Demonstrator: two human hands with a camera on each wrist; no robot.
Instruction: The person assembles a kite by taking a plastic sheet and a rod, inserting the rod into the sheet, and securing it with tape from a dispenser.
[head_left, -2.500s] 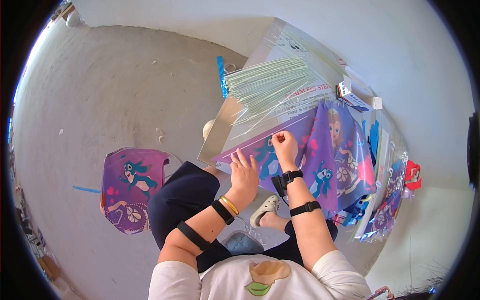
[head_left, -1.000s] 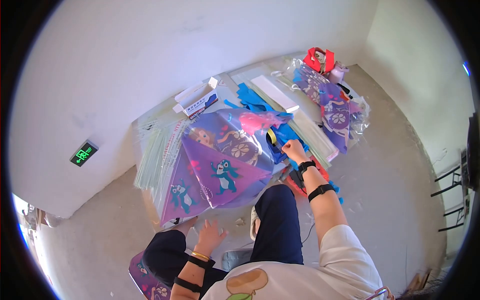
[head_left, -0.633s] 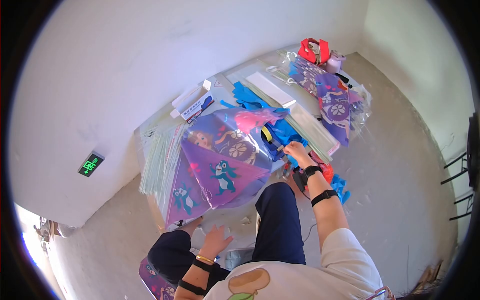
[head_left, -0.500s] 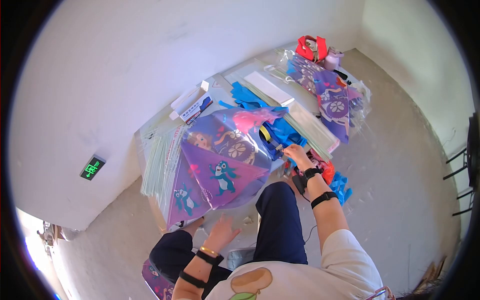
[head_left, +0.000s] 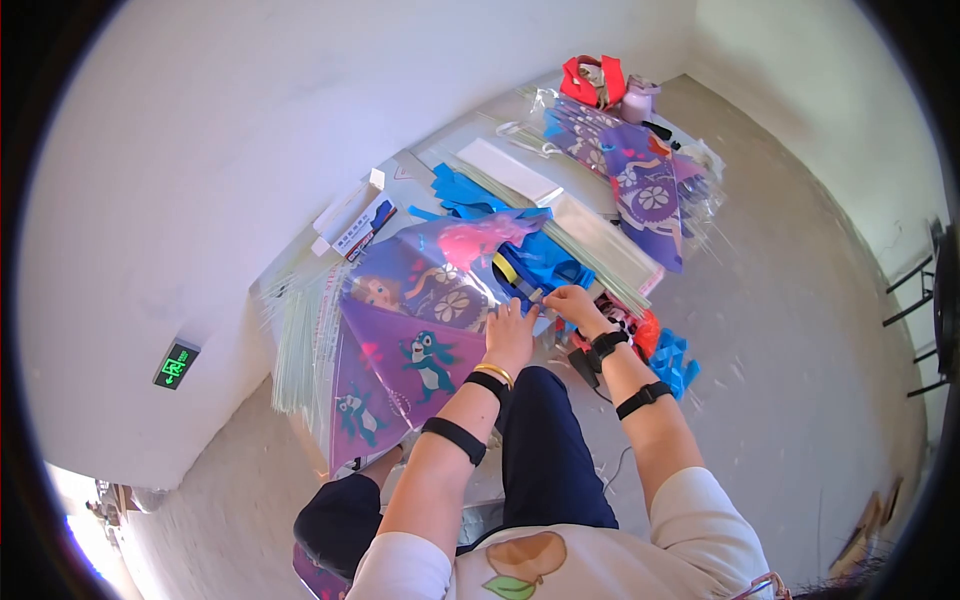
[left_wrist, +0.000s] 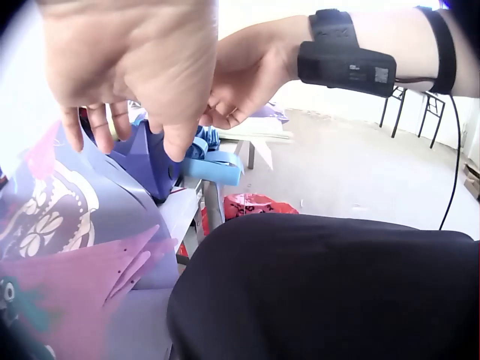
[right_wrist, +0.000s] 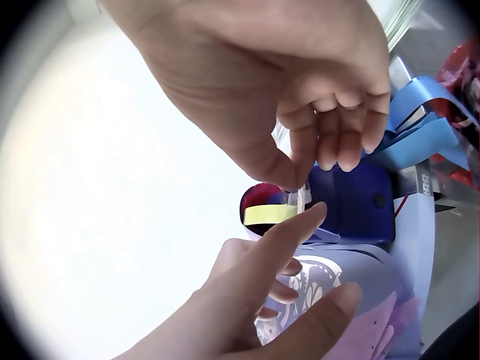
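Note:
My right hand [head_left: 572,305] pinches the end of a strip of tape at the cutter of a blue tape dispenser [right_wrist: 352,199], thumb against forefinger. A yellow-edged tape roll [right_wrist: 268,215] sits in that dispenser. My left hand [head_left: 510,338] is beside it with fingers extended, the forefinger close to the cutter in the right wrist view. In the left wrist view, its fingers overlap the dispenser's blue body [left_wrist: 146,161]. Below the left hand, a purple printed sheet [head_left: 430,300] with cartoon figures covers the near part of the table.
Pale thin rods [head_left: 298,350] lie at the table's left, near an opened white box [head_left: 355,215]. Blue ribbons [head_left: 465,190], white packs [head_left: 605,240] and more purple sheets [head_left: 650,195] lie rightward. Red bags [left_wrist: 251,204] are below the table edge. My knee [head_left: 545,440] is close in front.
The head view has swung right from the purple sheet. My right hand has moved to the dispenser; my left hand has come up from near my lap to join it.

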